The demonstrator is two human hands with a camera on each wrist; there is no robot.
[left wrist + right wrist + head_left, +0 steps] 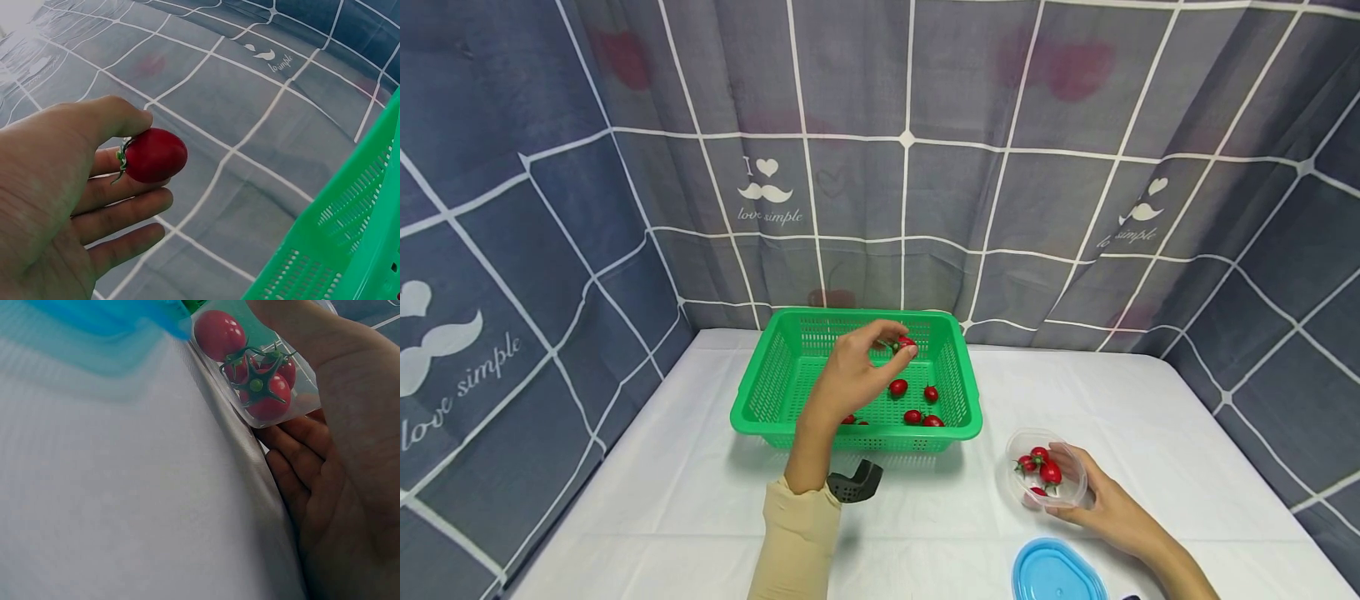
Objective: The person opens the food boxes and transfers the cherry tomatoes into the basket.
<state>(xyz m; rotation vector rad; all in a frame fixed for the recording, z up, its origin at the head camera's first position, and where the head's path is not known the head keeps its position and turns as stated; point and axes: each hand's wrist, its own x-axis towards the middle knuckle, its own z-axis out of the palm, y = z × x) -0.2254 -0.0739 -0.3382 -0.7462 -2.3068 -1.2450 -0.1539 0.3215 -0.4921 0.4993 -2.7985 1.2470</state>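
Observation:
Between thumb and fingertips, my left hand (859, 371) pinches a red cherry tomato (156, 155) with a green stem, held above the green basket (745, 408). Several more cherry tomatoes (898, 387) lie on the basket's floor, some partly hidden by its front wall. My right hand (1105, 500) grips a small clear plastic cup (1073, 492) from its right side, thumb toward the front and fingers behind. Inside the cup sit several cherry tomatoes (269, 400) with green stems.
A blue lid (1056, 571) lies on the white tablecloth (940, 533) just in front of the cup. Behind the basket hangs a grey checked curtain (955, 200), which also closes off both sides of the table. A black wrist mount (856, 482) sits at the left sleeve.

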